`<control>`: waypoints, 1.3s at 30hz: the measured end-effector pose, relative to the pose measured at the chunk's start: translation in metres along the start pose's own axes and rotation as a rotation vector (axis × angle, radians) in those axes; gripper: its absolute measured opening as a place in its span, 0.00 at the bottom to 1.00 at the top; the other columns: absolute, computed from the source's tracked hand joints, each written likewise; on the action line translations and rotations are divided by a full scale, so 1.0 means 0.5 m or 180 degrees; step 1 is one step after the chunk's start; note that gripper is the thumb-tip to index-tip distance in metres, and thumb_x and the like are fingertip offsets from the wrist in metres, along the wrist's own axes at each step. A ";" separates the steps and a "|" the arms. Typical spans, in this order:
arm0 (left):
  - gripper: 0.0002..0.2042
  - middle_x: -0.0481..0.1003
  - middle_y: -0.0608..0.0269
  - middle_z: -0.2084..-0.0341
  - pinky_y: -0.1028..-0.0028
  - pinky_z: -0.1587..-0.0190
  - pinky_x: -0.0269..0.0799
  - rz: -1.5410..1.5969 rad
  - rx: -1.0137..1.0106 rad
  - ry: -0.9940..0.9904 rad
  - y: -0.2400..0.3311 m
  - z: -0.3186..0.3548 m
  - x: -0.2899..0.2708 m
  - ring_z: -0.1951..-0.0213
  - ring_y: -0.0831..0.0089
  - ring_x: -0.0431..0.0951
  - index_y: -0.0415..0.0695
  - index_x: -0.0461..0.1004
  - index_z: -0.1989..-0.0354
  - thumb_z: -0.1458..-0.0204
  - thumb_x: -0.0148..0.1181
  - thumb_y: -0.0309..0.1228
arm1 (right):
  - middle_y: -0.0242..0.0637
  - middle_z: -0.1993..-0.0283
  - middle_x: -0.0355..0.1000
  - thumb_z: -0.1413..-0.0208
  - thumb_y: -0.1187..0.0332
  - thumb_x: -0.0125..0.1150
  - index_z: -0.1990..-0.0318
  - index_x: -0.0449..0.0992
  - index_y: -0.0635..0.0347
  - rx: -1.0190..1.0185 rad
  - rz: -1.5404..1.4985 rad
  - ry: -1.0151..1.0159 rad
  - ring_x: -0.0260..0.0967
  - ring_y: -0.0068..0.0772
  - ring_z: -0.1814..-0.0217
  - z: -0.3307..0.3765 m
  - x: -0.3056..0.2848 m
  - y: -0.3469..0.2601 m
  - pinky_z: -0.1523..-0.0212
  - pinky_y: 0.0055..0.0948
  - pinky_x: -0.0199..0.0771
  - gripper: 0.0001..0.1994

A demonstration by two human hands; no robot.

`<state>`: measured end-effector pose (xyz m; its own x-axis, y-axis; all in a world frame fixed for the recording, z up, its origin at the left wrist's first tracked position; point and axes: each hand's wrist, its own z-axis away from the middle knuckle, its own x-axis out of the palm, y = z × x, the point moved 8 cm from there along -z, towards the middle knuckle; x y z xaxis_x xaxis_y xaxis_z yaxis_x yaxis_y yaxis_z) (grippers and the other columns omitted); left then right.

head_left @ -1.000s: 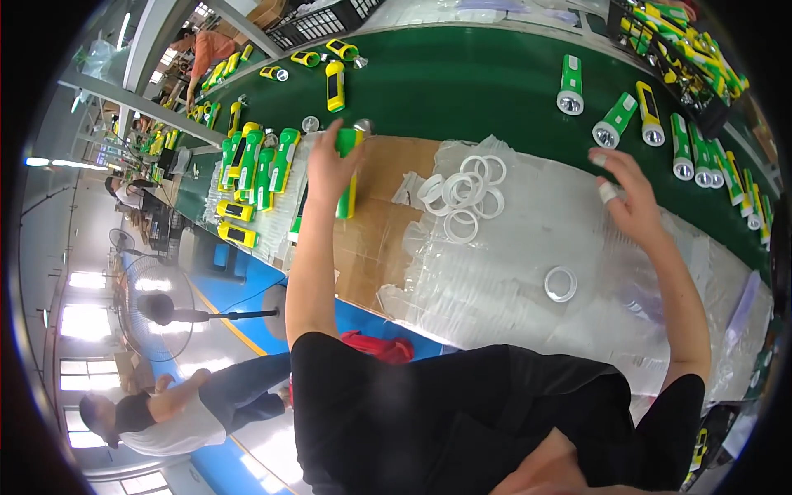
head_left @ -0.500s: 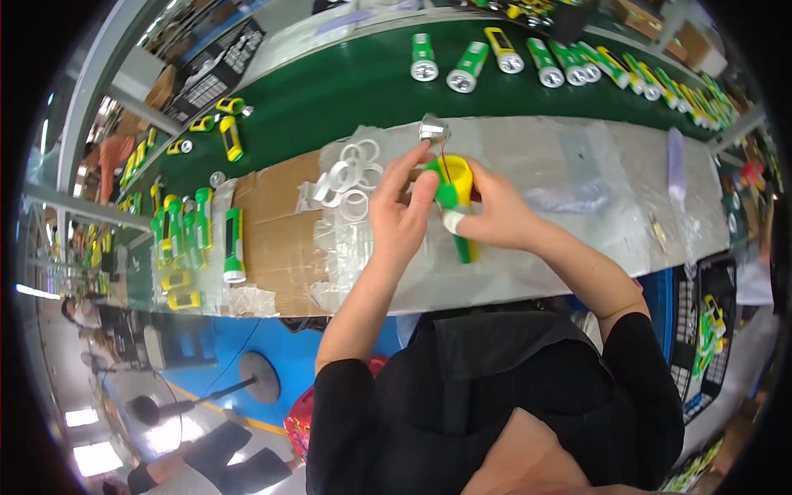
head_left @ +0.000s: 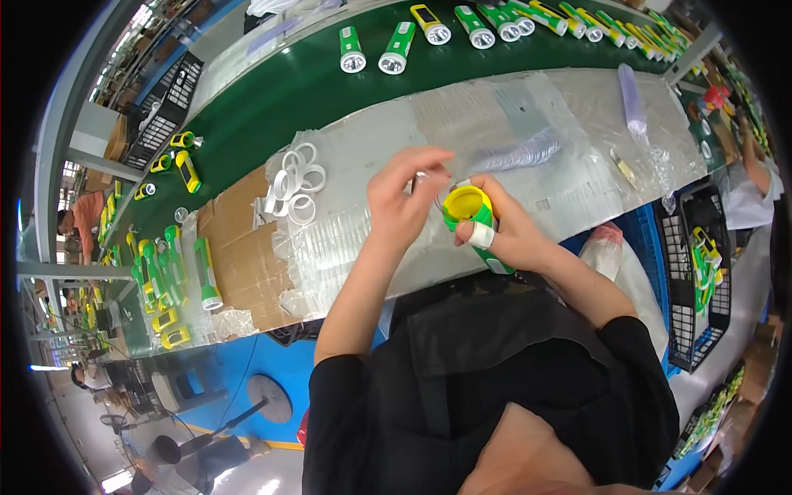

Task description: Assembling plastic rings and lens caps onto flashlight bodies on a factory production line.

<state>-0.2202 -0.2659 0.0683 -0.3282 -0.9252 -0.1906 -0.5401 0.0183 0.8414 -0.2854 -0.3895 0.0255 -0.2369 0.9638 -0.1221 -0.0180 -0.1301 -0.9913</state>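
Note:
My right hand [head_left: 521,238], with white tape around its thumb, is closed around a green and yellow flashlight body [head_left: 465,203]. The body is tilted, its open yellow-rimmed end facing up. Just to the left, my left hand [head_left: 398,198] has its fingers bent around a small silver reflector [head_left: 421,179], mostly hidden by the fingers. A thin wire seems to run between the reflector and the flashlight body. Several white rings [head_left: 295,183] lie in a loose pile on the plastic-covered bench, left of my left hand.
Finished-looking flashlights [head_left: 398,48] line the green surface at the back. More flashlights [head_left: 208,274] lie at the left by the cardboard [head_left: 245,239]. A stack of clear plastic discs [head_left: 521,152] and a purple plastic roll [head_left: 632,101] lie to the right. A black crate [head_left: 681,318] stands at lower right.
My view has shifted, so the bench things appear further left. The reflector that hung beyond my hands is now at my left fingers. The flashlight body's open end has turned toward me.

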 end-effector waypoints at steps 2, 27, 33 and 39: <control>0.20 0.79 0.54 0.62 0.68 0.59 0.75 -0.0259 0.0440 -0.0250 0.034 -0.007 0.014 0.61 0.64 0.79 0.37 0.78 0.59 0.40 0.54 0.45 | 0.37 0.53 0.68 0.43 0.65 0.63 0.44 0.62 0.62 0.0019 -0.0218 -0.0093 0.70 0.26 0.53 0.004 -0.001 0.011 0.56 0.28 0.73 0.23; 0.23 0.73 0.53 0.59 0.63 0.53 0.68 -0.1107 0.0014 -0.0466 -0.112 -0.028 0.116 0.56 0.57 0.71 0.42 0.74 0.48 0.54 0.68 0.33 | 0.42 0.66 0.70 0.37 0.50 0.53 0.42 0.62 0.61 -0.0173 -0.1723 0.0688 0.70 0.31 0.70 0.066 -0.092 0.071 0.68 0.27 0.70 0.26; 0.19 0.71 0.54 0.56 0.65 0.49 0.63 -0.1070 0.0733 -0.0796 0.039 0.037 0.114 0.54 0.57 0.69 0.43 0.72 0.43 0.39 0.48 0.37 | 0.37 0.65 0.72 0.39 0.59 0.58 0.44 0.65 0.62 -0.0137 -0.1684 0.0224 0.72 0.27 0.70 0.042 -0.047 0.040 0.68 0.27 0.73 0.21; 0.19 0.71 0.52 0.50 0.60 0.47 0.62 -0.0756 0.0963 -0.0568 0.042 0.068 0.080 0.49 0.54 0.69 0.38 0.72 0.45 0.41 0.47 0.34 | 0.37 0.64 0.72 0.38 0.60 0.57 0.45 0.65 0.62 -0.0037 -0.1597 -0.0019 0.73 0.27 0.70 0.028 -0.005 0.029 0.69 0.27 0.73 0.20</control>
<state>-0.2709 -0.2897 0.0610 -0.2819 -0.8374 -0.4683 -0.8114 -0.0524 0.5821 -0.2986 -0.3971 0.0119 -0.2075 0.9056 0.3699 -0.1205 0.3516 -0.9284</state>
